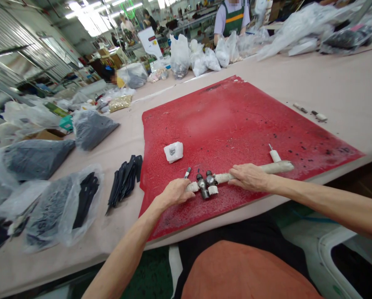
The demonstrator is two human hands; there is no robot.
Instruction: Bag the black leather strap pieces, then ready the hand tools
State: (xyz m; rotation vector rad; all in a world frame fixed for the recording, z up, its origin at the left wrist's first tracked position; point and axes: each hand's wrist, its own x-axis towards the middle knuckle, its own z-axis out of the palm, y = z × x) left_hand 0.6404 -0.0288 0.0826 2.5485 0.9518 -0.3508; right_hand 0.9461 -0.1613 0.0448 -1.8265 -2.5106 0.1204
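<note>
My left hand [176, 192] is closed around the pale wrapped handle of a hammer with a dark metal head [202, 186]. A second hammer's head [211, 181], with a white-wrapped end, lies right beside the first. My right hand [250, 177] grips this second hammer by its long wrapped handle [277, 167], which sticks out past the hand. Both hammers are low over the red board [204, 120]; I cannot tell whether they rest on it. Behind my left hand a small metal tool [187, 172] shows. A white-handled punch [275, 155] stands behind the right handle.
A white block [173, 152] sits on the board. Black strips [124, 179] lie left of it, near bags of dark pieces [92, 128]. Two small wrapped tools [319, 116] lie at the right. Filled plastic bags [197, 58] line the back, where a person [231, 20] stands.
</note>
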